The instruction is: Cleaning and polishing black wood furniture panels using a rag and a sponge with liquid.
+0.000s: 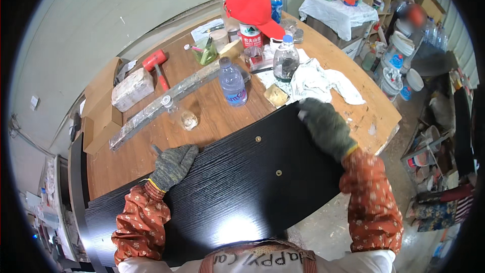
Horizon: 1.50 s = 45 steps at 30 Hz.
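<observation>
Black wood-grain panel (pixel 222 172), head view: before you at 6 o'clock, overlapping the wooden tabletop (pixel 134 159), 2 brass fittings (pixel 278 173) showing.
Your left gloved hand (pixel 174 168): 8 o'clock, laid at the panel's far edge; I cannot tell if it grips.
Your right gloved hand (pixel 328 129): 3 o'clock, at the far corner, well apart from your left; grip unclear.
Crumpled white cloth (pixel 314 82): 2 o'clock.
Red-headed mallet (pixel 154 60): 10 o'clock.
</observation>
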Motion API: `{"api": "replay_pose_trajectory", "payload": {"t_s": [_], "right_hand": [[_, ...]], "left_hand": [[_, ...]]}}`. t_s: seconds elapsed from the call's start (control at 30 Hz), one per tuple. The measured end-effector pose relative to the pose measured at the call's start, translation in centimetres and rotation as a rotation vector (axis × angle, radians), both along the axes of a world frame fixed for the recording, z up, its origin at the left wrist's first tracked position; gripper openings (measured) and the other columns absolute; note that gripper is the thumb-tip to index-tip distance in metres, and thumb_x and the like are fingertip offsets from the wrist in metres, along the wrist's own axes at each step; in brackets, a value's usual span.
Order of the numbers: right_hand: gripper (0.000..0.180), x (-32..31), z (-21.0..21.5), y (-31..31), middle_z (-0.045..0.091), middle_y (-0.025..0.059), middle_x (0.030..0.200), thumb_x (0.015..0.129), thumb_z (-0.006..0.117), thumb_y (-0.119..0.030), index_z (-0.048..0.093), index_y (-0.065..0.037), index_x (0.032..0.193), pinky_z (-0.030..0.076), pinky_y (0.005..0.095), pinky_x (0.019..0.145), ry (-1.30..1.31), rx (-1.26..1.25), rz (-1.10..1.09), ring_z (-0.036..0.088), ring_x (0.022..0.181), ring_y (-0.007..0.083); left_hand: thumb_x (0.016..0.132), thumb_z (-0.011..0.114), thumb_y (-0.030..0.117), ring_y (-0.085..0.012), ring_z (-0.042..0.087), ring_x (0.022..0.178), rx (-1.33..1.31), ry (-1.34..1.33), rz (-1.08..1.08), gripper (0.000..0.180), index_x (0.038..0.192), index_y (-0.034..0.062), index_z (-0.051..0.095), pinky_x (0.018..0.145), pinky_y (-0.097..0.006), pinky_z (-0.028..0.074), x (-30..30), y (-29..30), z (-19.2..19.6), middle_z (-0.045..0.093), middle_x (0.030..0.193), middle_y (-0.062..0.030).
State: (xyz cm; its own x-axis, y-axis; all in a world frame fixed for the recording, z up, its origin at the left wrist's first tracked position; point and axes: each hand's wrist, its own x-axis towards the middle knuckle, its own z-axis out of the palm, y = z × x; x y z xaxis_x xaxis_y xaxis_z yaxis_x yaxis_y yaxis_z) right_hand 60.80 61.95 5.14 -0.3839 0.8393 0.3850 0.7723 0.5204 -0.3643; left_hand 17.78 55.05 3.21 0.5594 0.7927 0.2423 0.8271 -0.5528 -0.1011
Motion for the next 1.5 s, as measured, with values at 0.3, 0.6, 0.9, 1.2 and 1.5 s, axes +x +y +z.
{"api": "replay_pose_trajectory", "payload": {"t_s": [0.3, 0.6, 0.9, 1.2, 1.5], "right_hand": [[0.035, 3.2, -3.4, 13.2, 0.064, 0.0122, 0.122, 0.089, 0.054, -0.027, 0.066, -0.013, 0.119, 0.044, 0.0434, 0.100, -0.113, 0.098, 0.209, 0.057, 0.114, 0.0328], [0.052, -5.0, -6.3, 21.3, 0.060, 0.0193, 0.122, 0.079, 0.069, -0.040, 0.059, -0.007, 0.118, 0.049, 0.0478, 0.092, -0.594, -0.272, 0.177, 0.059, 0.112, 0.0355], [0.056, 3.5, 1.1, 15.1, 0.068, 0.0120, 0.112, 0.080, 0.077, -0.025, 0.056, -0.005, 0.128, 0.051, 0.0362, 0.090, 0.492, -0.449, 0.453, 0.065, 0.102, 0.0220], [0.056, 4.8, -1.4, 10.8, 0.067, 0.0169, 0.114, 0.081, 0.076, -0.030, 0.057, -0.005, 0.129, 0.050, 0.0357, 0.091, 0.512, -0.369, 0.171, 0.064, 0.104, 0.0257], [0.048, 13.2, -3.8, -5.8, 0.064, 0.0151, 0.119, 0.089, 0.067, -0.024, 0.053, -0.005, 0.130, 0.052, 0.0436, 0.089, 0.719, -0.457, 0.342, 0.064, 0.105, 0.0285]], "left_hand": [[0.094, 0.056, 0.025, -0.0299, 0.065, 0.095, -0.002, -0.187, 0.225, 0.028, 0.113, 0.0054, 0.065, 0.082, -0.042, 0.051, 7.3, -1.1, 3.0, 0.068, 0.107, -0.0130], [0.091, 0.061, 0.021, -0.0320, 0.066, 0.096, 0.025, -0.276, 0.320, 0.024, 0.108, 0.0053, 0.067, 0.083, -0.042, 0.051, 9.6, -1.6, 3.7, 0.068, 0.107, -0.0145], [0.091, 0.059, 0.019, -0.0317, 0.066, 0.097, 0.011, -0.278, 0.378, 0.022, 0.105, 0.0041, 0.068, 0.086, -0.041, 0.051, 9.6, -1.4, 3.0, 0.069, 0.107, -0.0143], [0.093, 0.058, 0.022, -0.0299, 0.066, 0.099, 0.011, -0.190, 0.435, 0.024, 0.107, 0.0046, 0.068, 0.089, -0.041, 0.049, 10.1, -1.5, 1.8, 0.069, 0.108, -0.0130], [0.096, 0.056, 0.024, -0.0305, 0.068, 0.096, 0.127, -0.045, 0.486, 0.028, 0.109, 0.0032, 0.070, 0.086, -0.039, 0.052, 11.7, -2.2, 1.0, 0.071, 0.104, -0.0147]]}}
